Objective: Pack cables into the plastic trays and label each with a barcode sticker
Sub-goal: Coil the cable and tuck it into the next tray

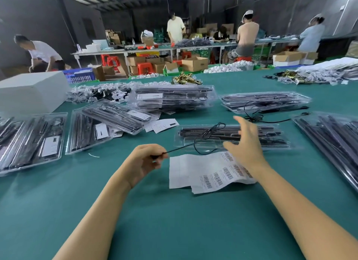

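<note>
My left hand (148, 161) pinches one end of a thin black cable (205, 135). The cable runs up and right into a loop lying over a clear plastic tray (286, 144) of black parts in front of me. My right hand (245, 143) hovers over that tray's near edge with its fingers spread and holds nothing. A white sheet of barcode stickers (209, 172) lies on the green table (174, 221) between my hands, partly under my right wrist.
Filled, labelled trays (33, 141) lie at the left, with stacks (172, 99) behind and more trays at the right (265, 101). A white box (29, 93) stands far left. Brass parts (185, 79) and bagged items lie farther back. Several people work at benches beyond.
</note>
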`<action>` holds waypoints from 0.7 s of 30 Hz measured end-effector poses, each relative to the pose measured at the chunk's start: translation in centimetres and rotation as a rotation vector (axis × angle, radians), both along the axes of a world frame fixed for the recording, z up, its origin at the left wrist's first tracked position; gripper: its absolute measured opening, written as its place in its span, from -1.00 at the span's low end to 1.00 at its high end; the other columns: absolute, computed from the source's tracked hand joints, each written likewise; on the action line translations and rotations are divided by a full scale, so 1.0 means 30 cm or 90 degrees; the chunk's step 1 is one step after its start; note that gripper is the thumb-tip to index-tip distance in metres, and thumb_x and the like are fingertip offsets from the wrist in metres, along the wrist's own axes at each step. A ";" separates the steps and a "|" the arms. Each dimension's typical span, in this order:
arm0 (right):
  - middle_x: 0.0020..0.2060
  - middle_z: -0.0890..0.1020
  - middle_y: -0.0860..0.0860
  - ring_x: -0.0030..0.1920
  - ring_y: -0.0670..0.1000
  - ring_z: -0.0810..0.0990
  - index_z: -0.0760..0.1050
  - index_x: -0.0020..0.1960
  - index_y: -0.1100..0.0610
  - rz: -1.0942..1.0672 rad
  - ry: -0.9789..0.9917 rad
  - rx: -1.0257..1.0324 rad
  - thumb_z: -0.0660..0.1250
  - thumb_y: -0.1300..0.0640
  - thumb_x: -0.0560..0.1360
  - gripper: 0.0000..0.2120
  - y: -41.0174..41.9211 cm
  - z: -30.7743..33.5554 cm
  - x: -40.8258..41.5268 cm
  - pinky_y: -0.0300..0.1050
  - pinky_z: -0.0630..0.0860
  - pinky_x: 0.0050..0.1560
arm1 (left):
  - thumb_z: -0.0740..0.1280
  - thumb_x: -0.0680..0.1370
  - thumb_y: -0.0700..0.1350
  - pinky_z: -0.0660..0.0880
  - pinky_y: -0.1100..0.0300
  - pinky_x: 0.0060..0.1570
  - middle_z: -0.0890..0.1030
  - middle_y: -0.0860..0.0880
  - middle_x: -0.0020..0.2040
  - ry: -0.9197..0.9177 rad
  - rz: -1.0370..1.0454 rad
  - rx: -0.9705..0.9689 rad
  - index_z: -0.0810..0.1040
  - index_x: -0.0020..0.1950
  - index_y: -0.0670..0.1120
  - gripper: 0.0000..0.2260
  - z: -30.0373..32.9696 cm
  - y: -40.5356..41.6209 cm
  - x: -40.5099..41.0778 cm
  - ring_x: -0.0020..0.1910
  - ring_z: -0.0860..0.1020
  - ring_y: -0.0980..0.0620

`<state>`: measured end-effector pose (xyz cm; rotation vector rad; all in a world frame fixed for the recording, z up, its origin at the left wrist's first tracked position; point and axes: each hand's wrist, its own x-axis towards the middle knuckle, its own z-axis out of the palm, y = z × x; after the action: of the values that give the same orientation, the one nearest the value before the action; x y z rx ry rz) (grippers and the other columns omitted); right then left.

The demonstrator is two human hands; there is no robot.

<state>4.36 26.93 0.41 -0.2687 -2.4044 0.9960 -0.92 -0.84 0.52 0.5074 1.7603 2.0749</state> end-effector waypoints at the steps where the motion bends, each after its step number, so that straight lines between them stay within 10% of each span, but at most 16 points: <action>1: 0.39 0.31 -0.02 0.34 -0.02 0.33 0.27 0.44 -0.03 0.064 -0.002 0.063 0.43 0.11 0.45 -0.38 -0.002 0.000 -0.002 0.00 0.31 0.34 | 0.41 0.23 -0.15 0.33 0.26 -0.42 0.44 -0.04 -0.45 -0.016 -0.008 0.050 0.54 -0.45 -0.11 -0.91 -0.003 -0.015 -0.009 -0.45 0.32 0.07; 7: 0.26 0.50 -0.25 0.26 -0.32 0.41 0.37 0.37 -0.05 0.268 -0.015 -0.070 0.40 -0.07 0.47 -0.50 -0.074 -0.025 -0.012 -0.11 0.37 0.33 | 0.43 0.21 -0.10 0.26 0.17 -0.37 0.18 -0.06 -0.51 -0.042 -0.166 0.194 0.50 -0.50 -0.14 -0.83 -0.012 -0.091 -0.027 -0.39 0.19 -0.02; 13: 0.31 0.48 -0.14 0.32 -0.13 0.41 0.33 0.42 0.00 0.255 -0.058 0.001 0.26 -0.35 0.40 -0.30 -0.158 -0.023 -0.019 -0.10 0.34 0.35 | 0.30 0.43 -0.16 0.21 0.13 -0.26 0.29 -0.07 -0.43 -0.047 -0.330 0.183 0.60 -0.27 -0.17 -0.86 -0.003 -0.094 -0.026 -0.31 0.21 -0.04; 21: 0.44 0.32 -0.05 0.42 -0.09 0.27 0.18 0.48 0.06 0.292 -0.044 0.083 0.30 -0.15 0.52 -0.36 -0.284 -0.005 -0.066 -0.18 0.26 0.29 | 0.14 0.53 -0.30 0.12 0.08 -0.15 0.34 -0.11 -0.35 -0.124 -0.327 0.393 0.53 -0.09 -0.37 -0.80 0.007 -0.091 -0.008 -0.22 0.21 -0.05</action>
<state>2.37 18.41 0.26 0.3159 -2.6424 1.0248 -1.17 -3.58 0.73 0.7920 0.7448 2.1472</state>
